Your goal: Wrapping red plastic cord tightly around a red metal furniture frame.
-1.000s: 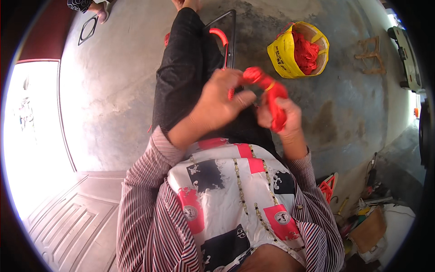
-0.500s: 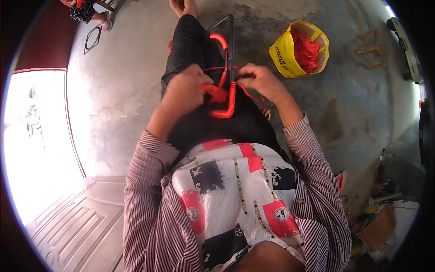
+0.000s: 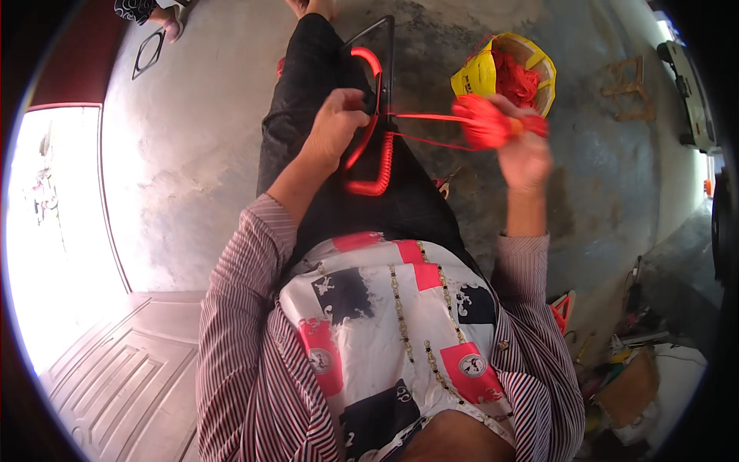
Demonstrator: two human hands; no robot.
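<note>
Across my dark-trousered legs lies a black metal frame [image 3: 389,61], with red cord [image 3: 384,165] wound in tight coils round part of it. My left hand [image 3: 332,129] is closed at the frame's left bar, thumb and fingers curled against it; the exact grip is partly hidden. Out to the right, my right hand [image 3: 526,158] is shut on a bundle of red cord [image 3: 493,123], blurred by motion. Two stretched red strands run from the bundle back to the frame.
Beyond my right hand a yellow bag [image 3: 477,75] holds more red cord. A small wooden stool frame [image 3: 627,88] stands to its right. Scissors [image 3: 443,185] appear to lie beside my right leg. Another person's foot [image 3: 171,27] shows at the far left.
The bundle of red cord has passed from my left hand to my right, which has swung out to the right and drawn the strands out. My left hand has moved to the frame's bar.
</note>
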